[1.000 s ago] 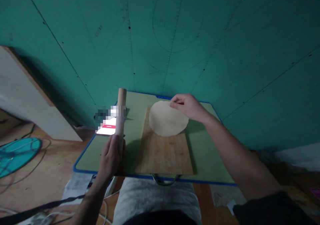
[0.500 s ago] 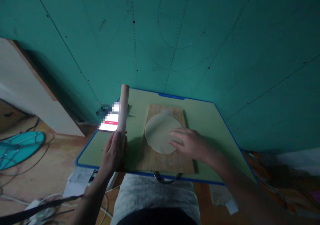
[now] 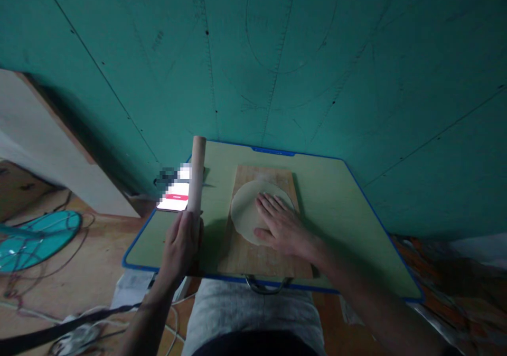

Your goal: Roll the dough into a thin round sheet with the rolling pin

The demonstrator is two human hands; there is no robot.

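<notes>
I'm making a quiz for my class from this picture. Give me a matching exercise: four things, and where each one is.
Things:
1. rolling pin
2. dough round
3. phone
4. cutting board

Places:
A. under the flat right hand
B. gripped in the left hand
C. lit, left of the pin
D. on the green table

Pairs: 1-B, 2-A, 3-C, 4-D

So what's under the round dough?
The dough lies flat on a wooden board, with the right hand pressed on top. The board beneath the dough and hand is hidden.
</notes>
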